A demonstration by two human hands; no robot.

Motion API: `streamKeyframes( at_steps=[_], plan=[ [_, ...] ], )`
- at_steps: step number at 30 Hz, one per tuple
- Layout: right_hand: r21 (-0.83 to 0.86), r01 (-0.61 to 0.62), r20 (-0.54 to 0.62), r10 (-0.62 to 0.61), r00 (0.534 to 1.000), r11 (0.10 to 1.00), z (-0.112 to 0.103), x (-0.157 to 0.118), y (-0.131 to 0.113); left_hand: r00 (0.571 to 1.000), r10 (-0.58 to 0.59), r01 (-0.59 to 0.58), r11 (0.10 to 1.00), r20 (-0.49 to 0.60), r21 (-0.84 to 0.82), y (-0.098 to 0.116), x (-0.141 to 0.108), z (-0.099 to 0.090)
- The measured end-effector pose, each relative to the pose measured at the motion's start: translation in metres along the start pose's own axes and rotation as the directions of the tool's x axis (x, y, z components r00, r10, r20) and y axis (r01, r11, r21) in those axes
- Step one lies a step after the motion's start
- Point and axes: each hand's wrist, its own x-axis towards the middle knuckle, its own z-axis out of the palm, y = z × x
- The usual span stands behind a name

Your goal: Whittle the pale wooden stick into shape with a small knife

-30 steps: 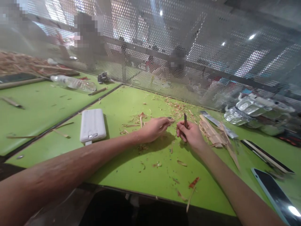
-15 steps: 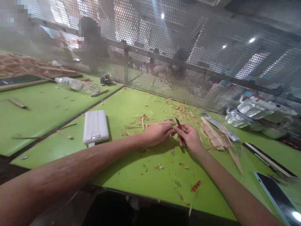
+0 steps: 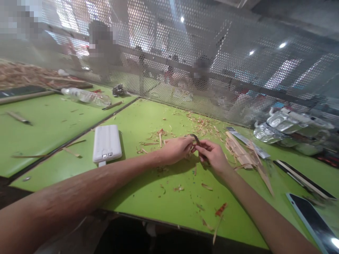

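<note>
Both hands meet over the green table (image 3: 148,194), near its middle. My left hand (image 3: 177,150) has its fingers closed, and what they hold is hidden. Just to its right, my right hand (image 3: 212,154) grips a thin dark strip (image 3: 196,139) between thumb and fingers. The strip slants up and left, its upper end close to my left fingers. Wood shavings (image 3: 202,123) lie scattered behind and around both hands. Thin pieces of wood (image 3: 239,151) rest to the right of my right hand.
A white power bank (image 3: 107,143) lies left of my hands. Farther off are a clear bottle (image 3: 86,96) and a perforated metal screen (image 3: 169,60). To the right are foil packages (image 3: 288,127) and a phone (image 3: 312,220). People show dimly behind the screen.
The dark strip's upper end has tilted left, closer to my left fingers. My right hand has shifted slightly left, its fingers nearer my left hand.
</note>
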Motion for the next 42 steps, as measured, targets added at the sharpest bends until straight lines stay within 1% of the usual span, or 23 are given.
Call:
streamKeyframes(
  at_steps=[5,9,11,14,16,19,22,24,27,30,35,38,42],
  plan=[
    [0.026,-0.039,0.012,0.039,0.999,0.999,-0.002,-0.001,0.000,0.999,-0.033,0.035,0.997,0.034,-0.067,0.007,-0.001,-0.006],
    [0.033,-0.064,0.009,0.064,0.998,0.997,-0.002,0.000,0.000,0.991,-0.123,0.128,0.986,0.052,-0.103,0.009,-0.001,-0.009],
    [0.020,-0.078,0.023,0.078,0.997,0.997,-0.003,0.001,0.000,0.990,-0.124,0.132,0.981,0.063,-0.144,0.006,-0.001,-0.009],
    [0.020,-0.086,0.035,0.085,0.996,0.996,-0.003,0.001,-0.001,0.993,-0.104,0.112,0.967,0.047,-0.229,0.002,0.000,-0.009],
    [0.028,-0.085,0.034,0.084,0.996,0.996,-0.002,0.001,-0.001,0.994,-0.101,0.112,0.943,0.050,-0.313,0.001,0.001,-0.008],
    [0.026,-0.108,0.038,0.107,0.993,0.994,-0.001,0.000,0.000,0.985,-0.140,0.168,0.891,0.098,-0.421,0.002,0.000,-0.007],
    [0.032,-0.110,0.032,0.109,0.994,0.993,0.000,0.000,0.001,0.972,-0.187,0.233,0.849,0.143,-0.475,0.003,0.000,-0.005],
    [0.021,-0.096,0.026,0.095,0.995,0.995,-0.001,0.000,0.003,0.966,-0.199,0.255,0.826,0.164,-0.502,0.002,-0.001,-0.002],
    [-0.002,-0.077,0.012,0.077,0.997,0.997,-0.003,0.000,0.004,0.965,-0.213,0.263,0.786,0.154,-0.559,-0.002,0.000,0.002],
    [0.018,-0.053,0.006,0.053,0.999,0.998,-0.003,-0.001,0.003,0.962,-0.240,0.266,0.738,0.126,-0.621,-0.008,0.000,0.007],
    [-0.014,-0.051,-0.013,0.051,0.999,0.999,0.000,-0.002,0.003,0.960,-0.259,0.265,0.733,0.103,-0.627,-0.010,-0.001,0.010],
    [-0.042,-0.055,-0.023,0.054,0.998,0.998,0.002,-0.002,0.004,0.963,-0.250,0.259,0.733,0.105,-0.629,-0.005,-0.002,0.006],
    [-0.057,-0.030,-0.024,0.029,0.999,0.998,0.001,-0.003,0.002,0.964,-0.236,0.260,0.733,0.123,-0.629,-0.002,-0.002,0.001]
  ],
)
